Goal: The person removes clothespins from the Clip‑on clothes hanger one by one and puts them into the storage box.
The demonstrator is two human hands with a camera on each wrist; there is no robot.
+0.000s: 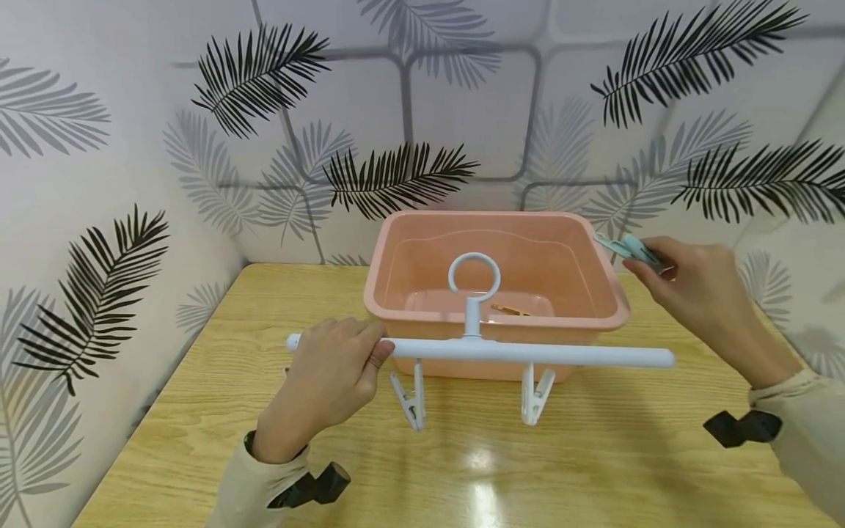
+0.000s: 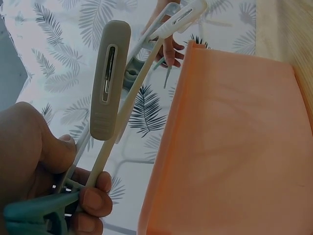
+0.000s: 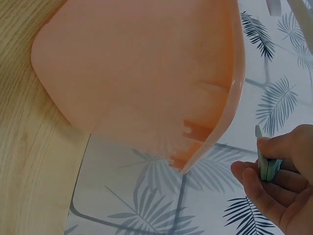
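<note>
My left hand (image 1: 330,363) grips the left part of a pale pants hanger's bar (image 1: 541,353), which I hold level in front of the basin. The hanger's round hook (image 1: 475,254) points up. Two white clips (image 1: 411,400) (image 1: 536,396) hang below the bar. In the left wrist view a teal clip (image 2: 44,210) shows beside the left fingers. To the right of the basin's rim, my right hand (image 1: 700,286) pinches a light teal clip (image 1: 634,249) between thumb and fingers, apart from the hanger. The right wrist view shows the same clip (image 3: 268,166).
A pink plastic basin (image 1: 528,253) stands on the wooden table (image 1: 264,301) behind the hanger. Inside it lies a small yellowish clip-like piece (image 1: 510,310). Leaf-patterned wall covering (image 1: 462,110) rises behind the table and along its left side.
</note>
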